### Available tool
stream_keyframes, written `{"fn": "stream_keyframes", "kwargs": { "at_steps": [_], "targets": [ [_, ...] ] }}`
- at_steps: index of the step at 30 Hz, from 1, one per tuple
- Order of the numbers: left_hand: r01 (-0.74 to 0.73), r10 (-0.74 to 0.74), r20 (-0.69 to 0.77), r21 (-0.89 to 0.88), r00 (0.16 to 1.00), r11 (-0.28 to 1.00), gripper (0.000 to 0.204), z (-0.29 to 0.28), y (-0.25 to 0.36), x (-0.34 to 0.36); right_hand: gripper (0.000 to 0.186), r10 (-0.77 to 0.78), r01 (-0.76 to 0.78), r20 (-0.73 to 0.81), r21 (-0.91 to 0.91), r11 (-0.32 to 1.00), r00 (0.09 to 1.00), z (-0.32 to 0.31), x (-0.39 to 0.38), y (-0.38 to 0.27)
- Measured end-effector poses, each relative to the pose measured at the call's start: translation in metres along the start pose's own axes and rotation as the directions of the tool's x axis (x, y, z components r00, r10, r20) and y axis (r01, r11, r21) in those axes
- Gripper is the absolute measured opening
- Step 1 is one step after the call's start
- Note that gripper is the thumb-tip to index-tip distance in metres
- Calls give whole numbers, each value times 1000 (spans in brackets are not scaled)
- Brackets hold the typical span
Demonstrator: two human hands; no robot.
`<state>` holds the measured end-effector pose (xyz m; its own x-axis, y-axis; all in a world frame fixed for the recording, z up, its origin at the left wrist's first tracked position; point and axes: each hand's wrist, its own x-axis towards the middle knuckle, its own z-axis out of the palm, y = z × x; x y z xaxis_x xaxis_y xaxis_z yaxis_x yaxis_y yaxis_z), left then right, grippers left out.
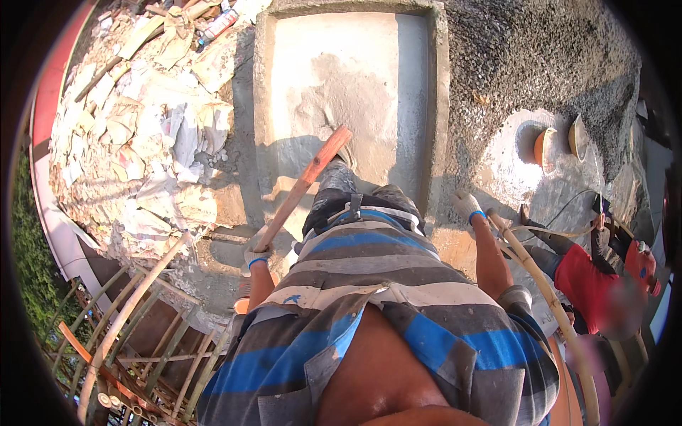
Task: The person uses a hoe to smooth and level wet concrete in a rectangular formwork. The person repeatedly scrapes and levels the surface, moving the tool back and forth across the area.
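"In the head view, where's the stick (pixel 310 182)?"
"Slanting over the trough's (pixel 438 106) near left; the left hand's (pixel 257 253) grip is closed round its lower end, seemingly for reach."
"The right hand (pixel 467 205)?"
"Right of the trough, apparently empty; how far open, I can't tell."
"Containers?"
"Grey cement (pixel 341 92) in the trough; bowls (pixel 541 148) rightward, contents unclear."
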<state>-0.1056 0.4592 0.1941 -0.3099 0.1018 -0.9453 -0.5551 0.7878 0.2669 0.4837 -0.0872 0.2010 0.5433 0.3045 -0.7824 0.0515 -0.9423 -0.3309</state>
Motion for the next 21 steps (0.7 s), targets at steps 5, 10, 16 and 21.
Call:
{"fn": "stream_keyframes", "kwargs": {
  "at_steps": [5, 10, 16, 21],
  "targets": [
    [40, -26, 111, -127, 994, 991, 33, 92, 19, 5, 50, 34, -21, 178, -75, 997, 983, 3, 39, -40],
    [60, 10, 289, -234, 957, 970, 40, 170, 46, 18, 40, 21, -3, -106, 167, 986, 994, -51, 114, -141],
    [32, 13, 315, -135, 949, 990, 40, 237, 49, 11, 31, 17, 127, -235, 581, 804, 972, -113, 171, -207],
    [99, -67, 278, -102, 958, 990, 42, 261, 55, 33, 45, 2, 77, -248, 310, 948, 969, -120, 201, -176]
  ]
}}
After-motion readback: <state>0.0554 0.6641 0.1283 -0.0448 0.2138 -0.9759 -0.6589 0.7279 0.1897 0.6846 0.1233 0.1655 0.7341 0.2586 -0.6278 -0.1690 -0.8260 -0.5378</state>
